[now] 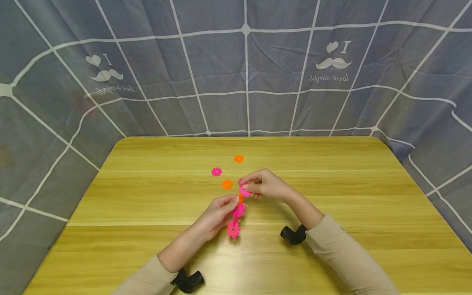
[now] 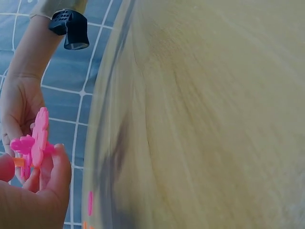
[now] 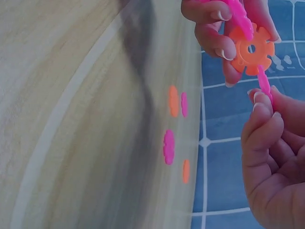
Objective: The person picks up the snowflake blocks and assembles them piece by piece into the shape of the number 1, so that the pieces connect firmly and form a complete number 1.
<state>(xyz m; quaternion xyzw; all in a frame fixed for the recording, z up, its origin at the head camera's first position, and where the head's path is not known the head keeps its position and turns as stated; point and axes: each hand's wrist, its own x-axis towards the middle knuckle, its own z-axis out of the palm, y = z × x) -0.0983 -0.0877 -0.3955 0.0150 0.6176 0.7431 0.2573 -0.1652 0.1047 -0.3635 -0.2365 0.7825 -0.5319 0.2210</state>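
Note:
A chain of notched plastic discs hangs between the hands. My left hand point(image 1: 217, 217) grips it around the orange disc point(image 3: 245, 58), with a pink disc point(image 1: 233, 230) at the chain's near end. My right hand point(image 1: 271, 186) pinches a pink disc point(image 3: 263, 82) between thumb and fingers. That disc's edge meets the rim of the orange disc at a notch; how deep it sits I cannot tell. In the left wrist view, pink discs point(image 2: 40, 136) stand crosswise to each other above the fingers of the left hand point(image 2: 35, 200). Fingers hide part of the chain.
Loose discs lie on the wooden table point(image 1: 147, 196) beyond the hands: an orange disc point(image 1: 239, 158), a magenta disc point(image 1: 216, 171), another orange disc point(image 1: 227, 184) and a magenta disc point(image 3: 168, 147) partly behind the right hand. A grey checked curtain point(image 1: 221, 73) surrounds the table's far side.

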